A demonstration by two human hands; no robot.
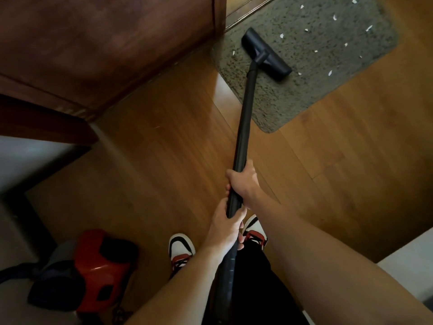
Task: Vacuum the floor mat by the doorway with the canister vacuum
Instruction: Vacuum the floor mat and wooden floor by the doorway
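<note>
A grey speckled floor mat lies at the upper right by a doorway threshold, strewn with several small white scraps. The black floor nozzle of the vacuum rests on the mat's left part. Its long black wand runs down toward me. My right hand grips the wand from the right. My left hand grips it just below, where the ribbed hose begins. The red and black canister sits on the floor at the lower left.
A dark wooden door or cabinet fills the upper left, close to the mat's left edge. Wood flooring spreads around the mat. My two red, white and black shoes stand below the hands. A white surface edges the lower right.
</note>
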